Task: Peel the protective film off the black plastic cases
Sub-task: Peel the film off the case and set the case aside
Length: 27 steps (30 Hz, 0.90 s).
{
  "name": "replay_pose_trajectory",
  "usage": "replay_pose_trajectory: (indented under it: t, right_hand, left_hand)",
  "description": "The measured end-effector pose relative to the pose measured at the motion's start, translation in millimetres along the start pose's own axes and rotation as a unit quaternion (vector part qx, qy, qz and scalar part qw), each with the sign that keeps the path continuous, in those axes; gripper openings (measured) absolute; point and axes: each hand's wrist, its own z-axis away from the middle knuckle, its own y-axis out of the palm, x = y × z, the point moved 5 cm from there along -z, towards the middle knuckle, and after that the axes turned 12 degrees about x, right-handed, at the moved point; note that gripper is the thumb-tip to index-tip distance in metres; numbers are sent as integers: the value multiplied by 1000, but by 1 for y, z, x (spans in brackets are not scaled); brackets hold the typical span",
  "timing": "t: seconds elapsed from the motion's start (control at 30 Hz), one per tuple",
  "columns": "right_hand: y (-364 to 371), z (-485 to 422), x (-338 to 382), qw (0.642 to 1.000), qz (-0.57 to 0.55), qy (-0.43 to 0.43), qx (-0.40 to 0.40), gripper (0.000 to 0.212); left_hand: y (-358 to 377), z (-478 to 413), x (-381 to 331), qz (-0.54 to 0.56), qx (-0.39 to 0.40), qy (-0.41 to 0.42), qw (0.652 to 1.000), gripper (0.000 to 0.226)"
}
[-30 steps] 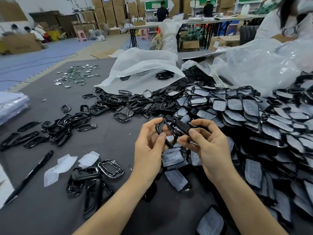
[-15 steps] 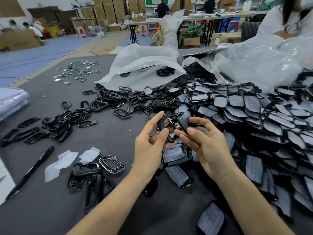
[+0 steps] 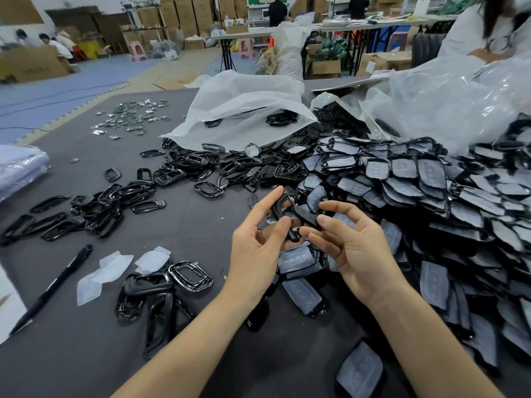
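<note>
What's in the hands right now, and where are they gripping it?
A black plastic case. The left hand grips its open frame end between thumb and fingers; the right hand pinches the solid end. Film on it cannot be told.

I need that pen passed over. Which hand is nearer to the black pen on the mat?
Left. The left hand is right of the pen, past the loose film pieces; the right hand is farther right, beyond the left hand. Both grip one black case.

Even, bright indoor light; wide-angle bending at edges.
</note>
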Motion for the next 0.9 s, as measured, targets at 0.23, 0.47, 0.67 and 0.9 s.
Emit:
replay_pose_trajectory:
  t: [0.23,0.47,0.67,0.9]
  right_hand:
    - [1,1,0,1000,-9,5,-2,14]
    - [-7,-1,7,992,107,-61,-42,25]
    - [-9,-1,9,965,249,-74,-44,35]
    - [-6,-1,7,982,178,-61,-25,21]
  left_hand:
    - [1,0,-1,-18,3,-2,1000,43]
    - [0,1,-3,5,0,-5,1000,49]
    - [6,1,-1,-19,24,-4,1000,53]
    - [2,0,-2,-36,18,-12,999,45]
